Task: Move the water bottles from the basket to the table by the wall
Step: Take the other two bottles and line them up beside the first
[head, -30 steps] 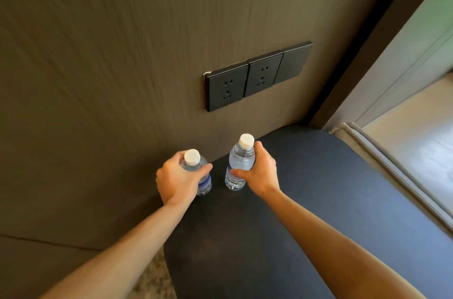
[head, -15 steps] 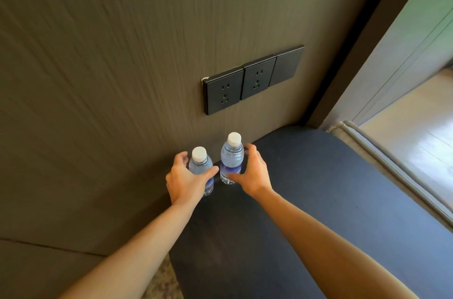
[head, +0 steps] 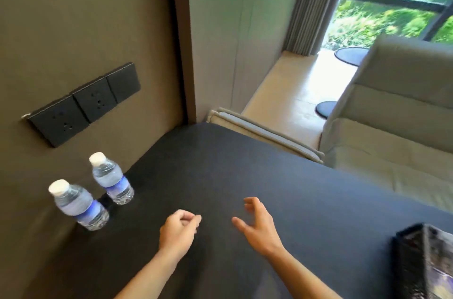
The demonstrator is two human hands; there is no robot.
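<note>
Water bottles stand upright on the dark table (head: 245,176) at its left edge, against the brown wall (head: 73,29): near bottle (head: 79,205) and far bottle (head: 111,179), close together, apart from both hands. Left hand (head: 177,231) hovers over the tabletop, fingers curled loosely inward, holding nothing. Right hand (head: 258,224) hovers beside it, fingers spread and bent, empty. Black basket (head: 421,264) sits lower right. Outlet panel (head: 83,105) is mounted on the wall above the bottles.

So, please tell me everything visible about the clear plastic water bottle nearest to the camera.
The nearer clear plastic water bottle is small, with a white screw cap, a ribbed body and a blue band label around its middle. It looks full and sealed. It stands upright on the dark table top, close to the brown wall, apart from the second bottle. No hand touches it.
</note>
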